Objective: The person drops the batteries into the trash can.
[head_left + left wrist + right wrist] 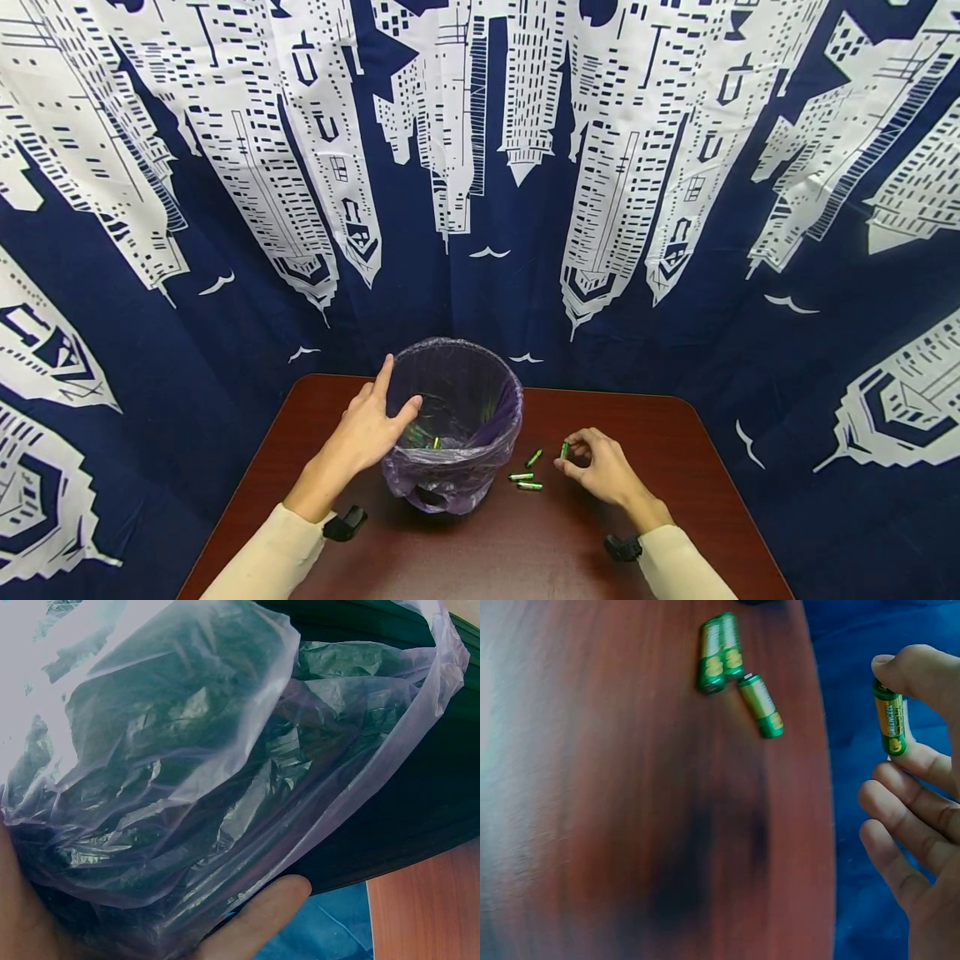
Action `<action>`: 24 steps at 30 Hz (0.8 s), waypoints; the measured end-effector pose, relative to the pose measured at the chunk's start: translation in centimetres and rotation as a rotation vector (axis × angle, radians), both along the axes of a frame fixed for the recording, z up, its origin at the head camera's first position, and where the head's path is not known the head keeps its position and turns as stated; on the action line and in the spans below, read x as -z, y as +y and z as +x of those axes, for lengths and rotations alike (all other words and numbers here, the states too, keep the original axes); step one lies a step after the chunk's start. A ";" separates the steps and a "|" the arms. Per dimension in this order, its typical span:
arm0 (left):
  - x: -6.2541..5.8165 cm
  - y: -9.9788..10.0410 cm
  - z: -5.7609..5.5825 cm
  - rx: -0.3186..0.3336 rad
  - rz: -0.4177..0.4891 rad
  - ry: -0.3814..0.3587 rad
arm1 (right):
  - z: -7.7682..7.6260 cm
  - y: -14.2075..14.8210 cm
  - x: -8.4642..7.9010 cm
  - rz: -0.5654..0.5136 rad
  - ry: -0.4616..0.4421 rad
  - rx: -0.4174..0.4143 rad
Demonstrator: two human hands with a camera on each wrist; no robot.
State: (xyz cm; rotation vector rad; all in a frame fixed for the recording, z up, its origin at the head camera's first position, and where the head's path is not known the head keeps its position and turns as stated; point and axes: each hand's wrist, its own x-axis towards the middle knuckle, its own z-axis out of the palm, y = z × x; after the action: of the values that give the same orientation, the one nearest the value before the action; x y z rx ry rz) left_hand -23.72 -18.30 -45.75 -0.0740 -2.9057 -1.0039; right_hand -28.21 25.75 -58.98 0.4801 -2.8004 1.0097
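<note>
A trash bin (pixel 450 486) lined with a thin purple plastic bag stands tilted on the table. My left hand (pixel 365 429) holds its left rim, thumb over the opening and the other fingers along the outside. The crinkled bag (pixel 225 765) fills much of the left wrist view. To the right of the bin, my right hand (pixel 603 471) pinches a green and gold battery (pixel 890 720) at its ends between thumb and index finger. Nearby on the table lie one battery (pixel 534 457) at an angle and two side by side, a battery (pixel 521 477) and another battery (pixel 529 486).
Small green and gold items (pixel 437 443) show inside the bin, partly hidden by the bag. The dark red-brown table (pixel 600 542) ends at the back against a navy curtain (pixel 480 300) printed with white buildings. Black straps sit on both wrists.
</note>
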 end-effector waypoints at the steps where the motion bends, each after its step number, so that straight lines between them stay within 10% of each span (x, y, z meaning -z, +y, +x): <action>1: 0.0 0.0 0.0 0.001 0.000 -0.002 | 0.0 -0.1 -0.3 0.002 0.017 0.001; 24: -0.2 0.1 0.3 -0.006 0.002 -0.013 | -0.3 -2.9 -9.4 0.022 0.321 -0.082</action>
State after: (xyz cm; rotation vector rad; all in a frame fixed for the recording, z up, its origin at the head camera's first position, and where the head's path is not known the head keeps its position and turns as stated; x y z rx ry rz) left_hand -23.42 -18.21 -45.53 -0.0583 -2.9153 -1.0097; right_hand -28.55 22.84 -49.62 0.6970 -2.5259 0.8309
